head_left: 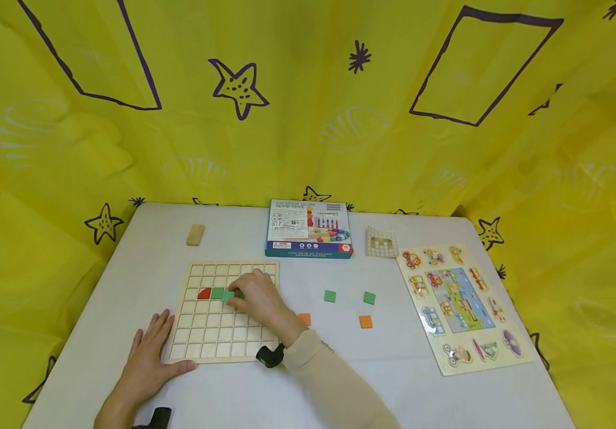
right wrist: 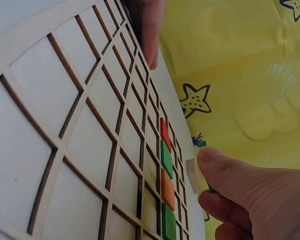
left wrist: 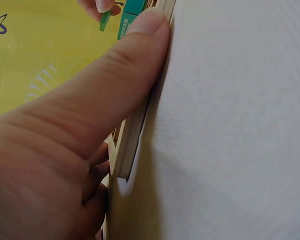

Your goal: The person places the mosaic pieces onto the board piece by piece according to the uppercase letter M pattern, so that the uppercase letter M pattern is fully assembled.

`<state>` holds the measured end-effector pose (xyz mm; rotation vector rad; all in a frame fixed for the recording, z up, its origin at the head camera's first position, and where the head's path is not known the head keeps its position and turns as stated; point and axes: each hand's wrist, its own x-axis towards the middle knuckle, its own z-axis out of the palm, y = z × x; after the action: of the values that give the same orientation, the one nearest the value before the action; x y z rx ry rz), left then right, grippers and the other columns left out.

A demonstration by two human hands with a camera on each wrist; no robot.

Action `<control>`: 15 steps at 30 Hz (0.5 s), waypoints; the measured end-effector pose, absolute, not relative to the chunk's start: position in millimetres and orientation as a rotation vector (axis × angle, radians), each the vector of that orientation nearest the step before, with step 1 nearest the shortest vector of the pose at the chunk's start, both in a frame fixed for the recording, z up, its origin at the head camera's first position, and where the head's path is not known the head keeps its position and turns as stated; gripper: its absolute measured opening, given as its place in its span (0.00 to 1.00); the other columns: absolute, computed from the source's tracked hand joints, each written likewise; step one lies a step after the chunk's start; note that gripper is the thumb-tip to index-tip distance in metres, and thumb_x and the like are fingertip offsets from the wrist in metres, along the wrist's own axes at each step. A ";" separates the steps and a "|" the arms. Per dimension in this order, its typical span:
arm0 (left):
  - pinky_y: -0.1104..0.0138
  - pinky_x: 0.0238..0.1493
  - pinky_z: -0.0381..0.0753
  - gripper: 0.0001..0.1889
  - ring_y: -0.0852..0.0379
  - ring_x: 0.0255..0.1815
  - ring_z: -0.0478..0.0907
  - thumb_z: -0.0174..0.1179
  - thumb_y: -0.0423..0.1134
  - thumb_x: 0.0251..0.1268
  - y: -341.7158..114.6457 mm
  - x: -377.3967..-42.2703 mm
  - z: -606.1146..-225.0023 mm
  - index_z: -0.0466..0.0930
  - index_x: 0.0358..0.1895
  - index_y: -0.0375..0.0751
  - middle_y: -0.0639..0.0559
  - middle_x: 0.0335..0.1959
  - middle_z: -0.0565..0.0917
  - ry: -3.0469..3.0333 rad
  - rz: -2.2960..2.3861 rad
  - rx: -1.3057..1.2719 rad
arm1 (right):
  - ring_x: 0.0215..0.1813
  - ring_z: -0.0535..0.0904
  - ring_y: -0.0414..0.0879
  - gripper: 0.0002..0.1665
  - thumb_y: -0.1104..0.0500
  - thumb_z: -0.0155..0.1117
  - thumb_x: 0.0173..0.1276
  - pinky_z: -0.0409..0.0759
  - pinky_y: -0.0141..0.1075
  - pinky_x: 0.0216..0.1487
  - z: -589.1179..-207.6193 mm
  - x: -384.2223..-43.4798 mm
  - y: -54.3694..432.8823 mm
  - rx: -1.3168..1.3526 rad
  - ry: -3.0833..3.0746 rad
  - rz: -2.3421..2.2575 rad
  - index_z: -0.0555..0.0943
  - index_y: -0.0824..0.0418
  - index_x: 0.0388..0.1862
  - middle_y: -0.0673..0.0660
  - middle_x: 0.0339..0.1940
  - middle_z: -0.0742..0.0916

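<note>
A wooden grid board [head_left: 213, 335] lies on the table. My left hand [head_left: 147, 360] rests at its near left corner, fingers along the left side, its thumb [left wrist: 115, 65] on the near edge. Between thumb and fingers, my right hand [head_left: 260, 301] pinches a green square tile [right wrist: 203, 144], raised above the board. One row of the grid holds a red rounded tile [right wrist: 165, 134], a green tile [right wrist: 166, 158], an orange tile [right wrist: 167, 190] and another green tile [right wrist: 168, 221]. The right hand hides part of this row in the head view.
Right of the board lie two green tiles [head_left: 330, 296] and two orange tiles [head_left: 366, 322]. A boxed toy [head_left: 308, 229] and a pattern card [head_left: 380, 242] are at the back, a wooden block [head_left: 195, 235] back left. A vehicle puzzle board [head_left: 466, 310] lies far right.
</note>
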<state>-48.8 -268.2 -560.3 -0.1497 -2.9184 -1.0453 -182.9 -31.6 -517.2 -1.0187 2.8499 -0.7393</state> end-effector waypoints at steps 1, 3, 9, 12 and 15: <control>0.44 0.71 0.26 0.59 0.34 0.76 0.40 0.76 0.57 0.42 -268.3 -48.7 -560.4 0.56 0.71 0.22 0.28 0.73 0.54 -2.918 -1.043 -0.150 | 0.39 0.70 0.38 0.17 0.47 0.72 0.62 0.66 0.28 0.43 -517.3 -182.7 -33.0 -1.022 2.852 -0.736 0.88 0.52 0.46 0.43 0.42 0.87; 0.44 0.71 0.26 0.59 0.34 0.76 0.40 0.76 0.57 0.43 -268.7 -48.5 -560.9 0.56 0.71 0.22 0.28 0.73 0.54 -2.914 -1.042 -0.153 | 0.38 0.70 0.38 0.17 0.47 0.72 0.62 0.66 0.28 0.43 -517.6 -182.1 -35.6 -1.032 2.851 -0.732 0.88 0.53 0.46 0.43 0.41 0.87; 0.44 0.71 0.25 0.59 0.35 0.76 0.40 0.76 0.57 0.43 -269.4 -48.4 -562.1 0.56 0.71 0.22 0.28 0.74 0.54 -2.903 -1.043 -0.164 | 0.37 0.70 0.37 0.16 0.46 0.71 0.62 0.65 0.27 0.40 -519.3 -180.3 -43.2 -1.076 2.865 -0.689 0.88 0.52 0.45 0.42 0.38 0.87; 0.44 0.71 0.25 0.59 0.35 0.76 0.40 0.76 0.57 0.43 -269.4 -48.3 -561.9 0.56 0.71 0.22 0.28 0.74 0.54 -2.904 -1.044 -0.166 | 0.37 0.70 0.37 0.16 0.45 0.71 0.63 0.66 0.27 0.40 -519.9 -179.3 -46.5 -1.097 2.874 -0.668 0.88 0.52 0.44 0.42 0.39 0.87; 0.45 0.71 0.25 0.58 0.35 0.77 0.39 0.76 0.57 0.44 -269.4 -48.7 -561.7 0.55 0.71 0.22 0.28 0.74 0.53 -2.909 -1.045 -0.164 | 0.37 0.71 0.37 0.16 0.45 0.71 0.63 0.67 0.27 0.42 -521.3 -178.3 -49.3 -1.107 2.879 -0.660 0.88 0.51 0.44 0.42 0.40 0.87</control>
<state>-48.7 -269.4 -561.7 -0.1637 -2.9090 -1.0447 -178.3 -49.3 -521.3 -1.1067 2.8793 -0.6600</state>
